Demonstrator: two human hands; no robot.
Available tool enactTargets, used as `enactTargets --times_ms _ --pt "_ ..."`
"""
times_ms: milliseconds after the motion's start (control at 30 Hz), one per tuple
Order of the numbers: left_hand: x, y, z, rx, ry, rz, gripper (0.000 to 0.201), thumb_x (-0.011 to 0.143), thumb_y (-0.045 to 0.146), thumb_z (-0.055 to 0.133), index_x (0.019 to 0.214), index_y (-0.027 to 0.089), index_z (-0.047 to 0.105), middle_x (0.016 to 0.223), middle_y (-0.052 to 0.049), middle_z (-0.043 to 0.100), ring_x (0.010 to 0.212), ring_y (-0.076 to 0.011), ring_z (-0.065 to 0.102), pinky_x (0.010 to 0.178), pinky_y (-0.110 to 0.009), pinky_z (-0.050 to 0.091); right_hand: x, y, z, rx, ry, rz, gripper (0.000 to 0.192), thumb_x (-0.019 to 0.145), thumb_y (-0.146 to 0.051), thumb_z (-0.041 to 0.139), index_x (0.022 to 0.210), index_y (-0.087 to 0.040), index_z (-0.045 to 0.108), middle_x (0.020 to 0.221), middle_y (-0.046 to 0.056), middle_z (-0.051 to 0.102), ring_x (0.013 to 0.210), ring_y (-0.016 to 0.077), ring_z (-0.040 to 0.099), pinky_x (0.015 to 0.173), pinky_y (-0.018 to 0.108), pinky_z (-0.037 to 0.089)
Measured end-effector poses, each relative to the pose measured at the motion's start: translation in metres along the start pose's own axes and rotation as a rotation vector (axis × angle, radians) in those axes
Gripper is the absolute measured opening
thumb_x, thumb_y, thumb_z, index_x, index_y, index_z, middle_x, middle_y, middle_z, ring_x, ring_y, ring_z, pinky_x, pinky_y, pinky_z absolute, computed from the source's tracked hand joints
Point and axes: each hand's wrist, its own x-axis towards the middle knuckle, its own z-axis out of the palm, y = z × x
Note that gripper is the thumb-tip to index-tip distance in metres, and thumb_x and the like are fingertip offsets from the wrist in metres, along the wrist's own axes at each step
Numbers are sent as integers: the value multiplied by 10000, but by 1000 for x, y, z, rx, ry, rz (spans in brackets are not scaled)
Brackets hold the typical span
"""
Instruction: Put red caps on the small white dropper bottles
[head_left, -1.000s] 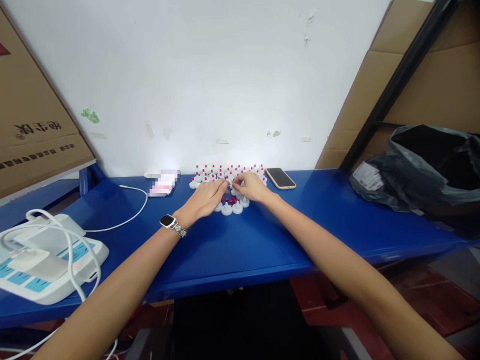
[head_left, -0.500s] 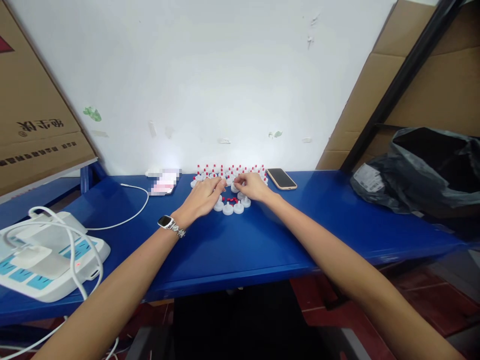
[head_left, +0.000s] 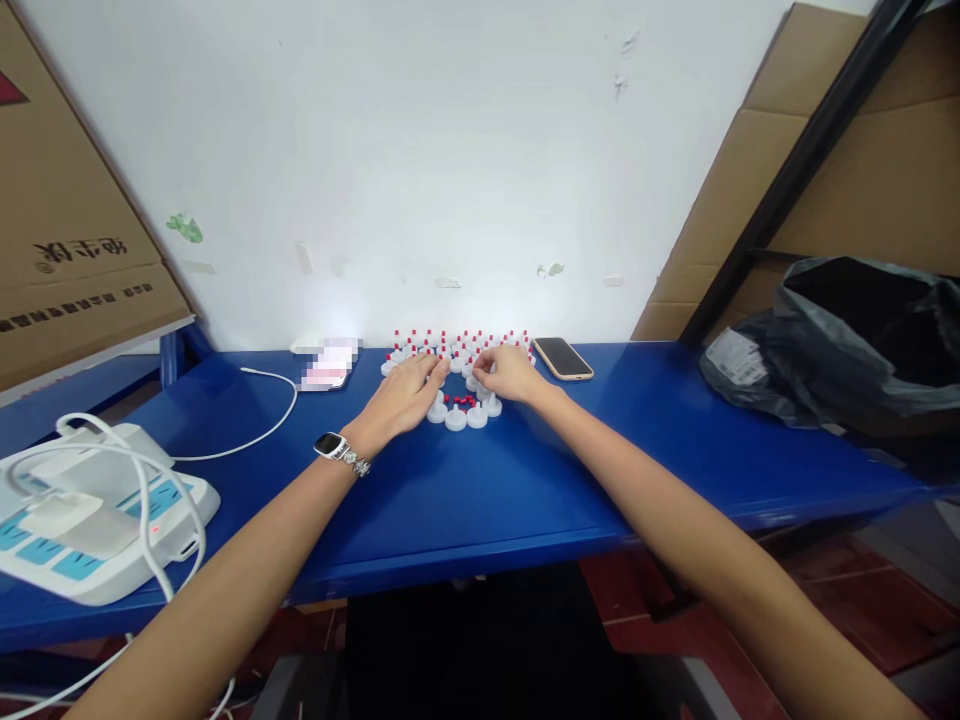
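Both my hands rest at the far middle of a blue table, over a cluster of small white round caps with red tips. My left hand, with a watch on its wrist, lies palm down with its fingertips at the cluster. My right hand has its fingers pinched together at a white cap; what it holds is too small to make out. Just in front of the hands lie a few white caps and several tiny red pieces.
A phone lies face up right of the caps. A white cable runs left toward a white power strip at the near left. A black plastic bag sits at the right; cardboard boxes lean at both sides.
Both hands stayed at the cap cluster. My right hand's fingers shifted slightly back toward the rows of caps; my left hand barely moved.
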Motion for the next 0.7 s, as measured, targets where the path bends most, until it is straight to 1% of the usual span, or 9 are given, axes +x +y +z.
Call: enactTargets --times_ms 100,233,300,400,467,500,600,667,700 --pt "-1 0 -1 -4 0 -17 552 1015 545 203 1028 209 640 1023 -81 671 956 -247 612 908 -401 454 1 0 -1 -15 34 40 182 825 -310 587 869 -201 725 830 37 736 842 204 643 856 334 399" --pt "-2 0 -4 -7 33 -26 550 1018 540 189 1022 213 631 1030 -75 668 977 -247 610 897 -392 453 13 -1 -2 -91 94 72 261 834 -398 597 964 -200 707 818 51 726 903 246 630 959 442 341" --pt "-2 -1 -6 2 55 -35 546 1020 530 186 1019 215 631 1037 -75 668 988 -251 607 883 -393 451 24 -2 -2 -147 62 68 253 816 -392 619 932 -190 718 864 83 730 954 275 619 974 472 317" --pt "-3 -4 -9 3 82 -48 543 1021 525 190 1001 212 633 1020 -76 669 972 -249 609 869 -395 451 38 -3 -2 -193 -23 51 162 801 -315 632 815 -186 729 888 108 732 986 285 609 977 470 301" --pt "-3 -6 -10 0 90 -47 531 1019 525 206 990 206 630 997 -78 667 949 -245 612 859 -395 455 41 -5 -5 -185 -31 42 133 803 -272 625 793 -188 727 867 103 731 968 271 613 980 465 297" --pt "-3 -6 -10 4 97 -45 520 1018 523 219 975 202 626 980 -79 665 935 -244 612 849 -394 457 40 -7 -8 -168 -9 39 133 809 -263 616 802 -187 725 857 97 730 951 262 616 978 462 301" --pt "-5 -6 -10 10 143 -16 427 1009 498 306 995 198 609 1005 -81 660 953 -241 611 839 -386 467 29 -14 -17 -6 122 23 149 830 -269 585 830 -176 702 852 78 724 881 226 624 927 415 365" --pt "-5 -4 -8 -11 184 22 349 987 475 402 1105 202 584 1108 -87 648 1024 -241 605 864 -383 473 17 -20 -20 232 178 -5 150 835 -282 577 851 -166 671 860 71 722 822 194 631 841 349 424" --pt "-6 -3 -7 -29 194 44 348 969 467 454 1175 206 558 1166 -91 635 1061 -241 599 876 -382 476 11 -23 -21 380 174 -20 153 838 -292 574 864 -163 652 853 68 720 796 180 636 796 321 443"
